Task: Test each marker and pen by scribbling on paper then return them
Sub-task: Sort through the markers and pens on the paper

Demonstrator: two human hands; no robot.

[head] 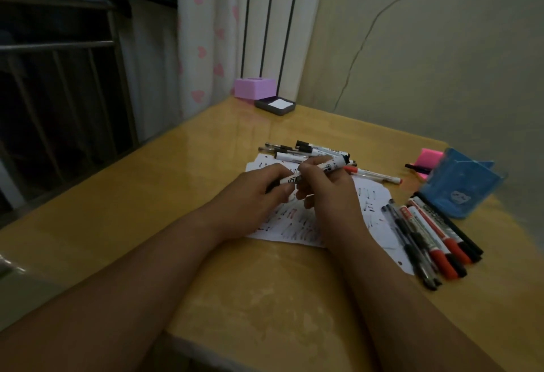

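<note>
Both my hands hold one white marker [332, 165] with black print over the scribbled white paper [374, 204]. My left hand [259, 192] grips its lower end, my right hand [321, 186] grips its middle, and the marker's far end points up to the right. Behind the hands lies a loose pile of pens and markers [306, 149]. A red-capped pen [374, 174] lies on the paper's far right edge. A row of several red and black markers and pens [432, 239] lies side by side at the paper's right.
A blue container [462, 189] lies on its side at the right, with pink sticky notes [429, 160] and a dark pen behind it. A pink box [254, 87] and a grey tray with white notes [276, 105] sit at the far table edge by the curtain.
</note>
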